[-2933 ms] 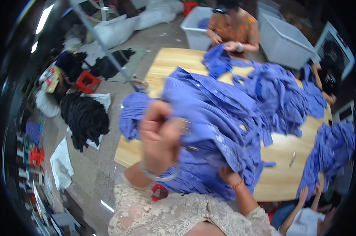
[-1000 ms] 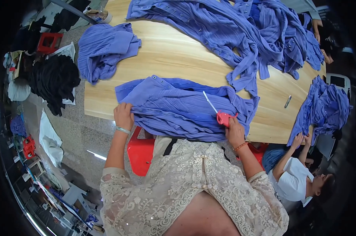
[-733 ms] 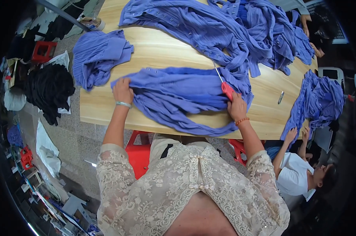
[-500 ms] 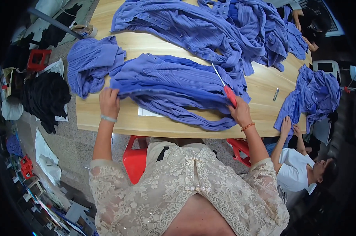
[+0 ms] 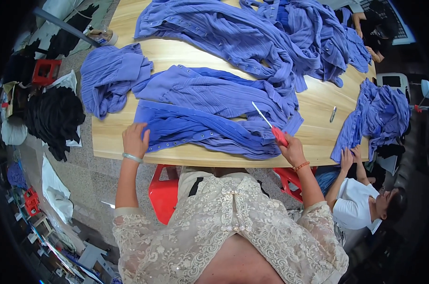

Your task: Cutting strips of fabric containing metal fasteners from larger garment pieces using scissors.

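Overhead view of a wooden worktable (image 5: 129, 137). A blue ribbed garment (image 5: 209, 113) with a row of snap buttons along one edge lay spread flat across the near half of the table, directly in front of the person. The left hand (image 5: 135, 140) rested palm down, fingers spread, on the garment's near left corner, pressing it to the tabletop. The right hand (image 5: 293, 150) was closed around the red handle of a pair of thread snips (image 5: 270, 125), whose pale blade pointed up and away over the garment's right end. A bunched blue garment (image 5: 111, 75) lay at the table's left edge, a large heap of blue garments (image 5: 271, 38) across the far side. A co-worker's hand (image 5: 346, 158) touched another blue pile (image 5: 375, 116) at the right.
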### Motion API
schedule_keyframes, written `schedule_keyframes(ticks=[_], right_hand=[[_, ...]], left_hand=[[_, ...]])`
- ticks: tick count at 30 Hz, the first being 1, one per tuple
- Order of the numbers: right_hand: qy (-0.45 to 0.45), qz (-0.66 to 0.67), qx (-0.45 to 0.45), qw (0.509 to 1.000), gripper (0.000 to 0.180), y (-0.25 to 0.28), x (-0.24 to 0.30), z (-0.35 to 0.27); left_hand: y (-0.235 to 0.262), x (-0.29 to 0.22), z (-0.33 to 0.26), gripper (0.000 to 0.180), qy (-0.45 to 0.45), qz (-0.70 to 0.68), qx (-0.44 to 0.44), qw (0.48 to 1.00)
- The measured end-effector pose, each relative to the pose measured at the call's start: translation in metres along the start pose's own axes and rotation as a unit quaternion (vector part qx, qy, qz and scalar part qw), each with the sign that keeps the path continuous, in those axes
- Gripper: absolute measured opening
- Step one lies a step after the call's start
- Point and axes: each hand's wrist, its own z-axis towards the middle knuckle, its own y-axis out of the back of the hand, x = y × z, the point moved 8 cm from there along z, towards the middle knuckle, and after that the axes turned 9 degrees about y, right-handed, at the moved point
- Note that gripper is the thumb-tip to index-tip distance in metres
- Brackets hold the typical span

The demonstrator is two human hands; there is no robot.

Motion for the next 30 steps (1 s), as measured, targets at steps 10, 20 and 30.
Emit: schedule_keyframes(ticks=[10,20,30], right_hand=[[0.025,0.06,-0.031,0.997,0.042,-0.013,0.007,0.003],[0.0,0.056,-0.056,0.997,0.042,-0.029,0.007,-0.004],[-0.136,-0.005,-0.257,0.957,0.023,0.042,-0.051,-0.021]], left_hand=[[-0.06,-0.024,0.07,0.047,-0.105,0.122,0.032,0.987],[-0.057,-0.007,0.077,0.035,-0.006,0.048,0.122,0.991],[-0.039,-0.002,0.067,0.028,-0.126,0.013,0.063,0.99]])
